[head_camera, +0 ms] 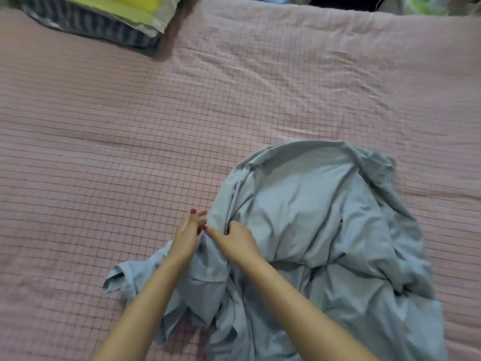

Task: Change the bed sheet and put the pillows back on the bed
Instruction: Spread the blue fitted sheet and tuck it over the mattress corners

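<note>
Sheet (312, 230) — lower edge cut off.

light blue sheet (325, 230) | crumpled heap, near right | on pink checked bed cover (130, 126)

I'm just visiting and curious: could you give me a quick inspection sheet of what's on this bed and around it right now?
Surface: pink checked cover spread over the bed, lightly wrinkled.
Job's things: light blue sheet lying bunched on the near side, not spread out.
Clutter: stack of folded striped and yellow fabrics at the far left corner.
Grips: left hand and right hand are both at the sheet's edge; the right pinches a fold, the left's hold is unclear.
Cables: a thin pale line at the far edge, too small to tell.
Surroundings: dark gap and blurred green-patterned items beyond the bed.
</note>
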